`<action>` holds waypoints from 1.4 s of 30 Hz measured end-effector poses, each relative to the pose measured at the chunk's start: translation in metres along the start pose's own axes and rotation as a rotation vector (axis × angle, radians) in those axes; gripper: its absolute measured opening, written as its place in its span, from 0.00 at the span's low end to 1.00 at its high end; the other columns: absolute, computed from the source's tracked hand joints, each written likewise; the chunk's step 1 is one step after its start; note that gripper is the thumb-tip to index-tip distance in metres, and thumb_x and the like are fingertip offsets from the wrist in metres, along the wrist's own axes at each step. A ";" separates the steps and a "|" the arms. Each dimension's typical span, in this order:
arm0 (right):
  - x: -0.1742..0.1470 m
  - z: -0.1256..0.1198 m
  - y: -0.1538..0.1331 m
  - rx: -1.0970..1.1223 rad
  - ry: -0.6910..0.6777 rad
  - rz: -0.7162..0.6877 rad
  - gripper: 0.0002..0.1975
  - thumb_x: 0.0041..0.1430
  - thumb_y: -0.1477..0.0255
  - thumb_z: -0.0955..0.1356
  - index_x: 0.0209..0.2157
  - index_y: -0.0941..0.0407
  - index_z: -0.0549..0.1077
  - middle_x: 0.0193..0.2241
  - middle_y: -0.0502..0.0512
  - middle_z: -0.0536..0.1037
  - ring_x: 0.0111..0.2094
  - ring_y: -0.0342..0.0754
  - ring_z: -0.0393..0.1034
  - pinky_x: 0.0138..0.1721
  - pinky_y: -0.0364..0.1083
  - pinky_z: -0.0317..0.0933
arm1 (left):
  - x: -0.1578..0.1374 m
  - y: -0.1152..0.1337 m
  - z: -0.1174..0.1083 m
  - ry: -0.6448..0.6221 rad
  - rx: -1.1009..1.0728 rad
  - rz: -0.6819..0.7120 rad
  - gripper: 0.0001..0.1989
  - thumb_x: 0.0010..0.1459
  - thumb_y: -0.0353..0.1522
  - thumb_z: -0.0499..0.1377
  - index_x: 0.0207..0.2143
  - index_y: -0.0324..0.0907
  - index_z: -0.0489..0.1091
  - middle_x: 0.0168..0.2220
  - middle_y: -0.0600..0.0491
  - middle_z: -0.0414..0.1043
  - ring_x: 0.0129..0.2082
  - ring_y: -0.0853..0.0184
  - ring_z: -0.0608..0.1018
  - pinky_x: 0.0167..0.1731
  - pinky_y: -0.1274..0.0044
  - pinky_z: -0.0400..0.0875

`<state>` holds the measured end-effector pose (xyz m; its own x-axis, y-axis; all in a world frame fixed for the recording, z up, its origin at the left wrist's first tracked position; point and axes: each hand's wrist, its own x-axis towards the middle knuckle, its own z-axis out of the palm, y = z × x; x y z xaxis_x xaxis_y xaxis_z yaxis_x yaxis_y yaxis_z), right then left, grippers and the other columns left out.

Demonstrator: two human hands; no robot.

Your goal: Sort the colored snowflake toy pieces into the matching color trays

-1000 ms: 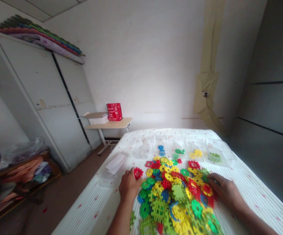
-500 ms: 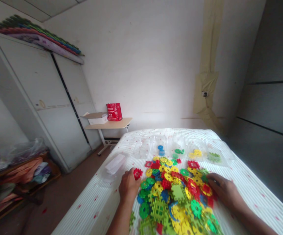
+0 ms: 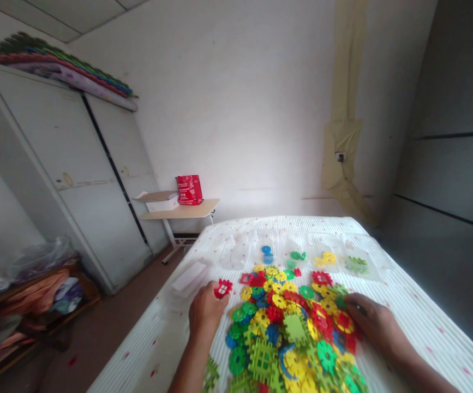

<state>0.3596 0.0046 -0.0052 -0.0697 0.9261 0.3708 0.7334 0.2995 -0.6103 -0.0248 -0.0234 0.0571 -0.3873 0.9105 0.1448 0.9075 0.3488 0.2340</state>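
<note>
Far left: one pale two-door cabinet (image 3: 84, 164), colourful rolled mats (image 3: 56, 73) on its top. Next, one white box (image 3: 162, 203) beside one red bag (image 3: 189, 190). On a white ribbed cover with red specks (image 3: 166, 338): one clear container holding a white slip (image 3: 189, 278); the left hand (image 3: 207, 308), its grip pinching one red square piece (image 3: 223, 289) just left of the heap; the heap of interlocking plastic pieces (image 3: 296, 328), red, yellow, green and blue, spread between both hands. Beyond the heap, a row of clear containers, with blue discs (image 3: 267, 254), green pieces (image 3: 298, 255), yellow pieces (image 3: 326, 257) and light-green pieces (image 3: 357, 265). Last, the right hand (image 3: 373, 322), fingers bent at the heap's right edge; whether its grip held anything could not be told.
</note>
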 end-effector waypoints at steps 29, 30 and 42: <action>-0.002 -0.003 -0.009 0.043 -0.033 0.044 0.14 0.54 0.61 0.61 0.32 0.53 0.74 0.32 0.53 0.79 0.33 0.51 0.72 0.34 0.45 0.65 | 0.124 0.080 -0.015 -0.194 0.173 0.038 0.23 0.41 0.39 0.63 0.41 0.39 0.72 0.44 0.37 0.74 0.46 0.53 0.75 0.39 0.71 0.69; -0.002 -0.003 -0.009 0.042 -0.033 0.043 0.14 0.55 0.61 0.61 0.32 0.53 0.74 0.32 0.53 0.79 0.32 0.50 0.72 0.34 0.44 0.65 | 0.124 0.081 -0.018 -0.190 0.175 0.042 0.22 0.42 0.40 0.63 0.40 0.39 0.72 0.43 0.38 0.74 0.46 0.53 0.75 0.38 0.71 0.69; -0.002 -0.005 -0.013 0.058 -0.053 0.035 0.13 0.55 0.64 0.60 0.33 0.55 0.72 0.32 0.54 0.78 0.33 0.50 0.72 0.35 0.46 0.64 | 0.001 0.028 -0.048 -0.057 0.131 0.358 0.16 0.57 0.40 0.47 0.29 0.45 0.71 0.33 0.51 0.75 0.35 0.63 0.76 0.34 0.75 0.66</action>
<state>0.3535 -0.0021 0.0050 -0.0813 0.9467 0.3118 0.6954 0.2780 -0.6627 -0.0079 -0.0234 0.1099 -0.0359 0.9894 0.1406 0.9982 0.0287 0.0531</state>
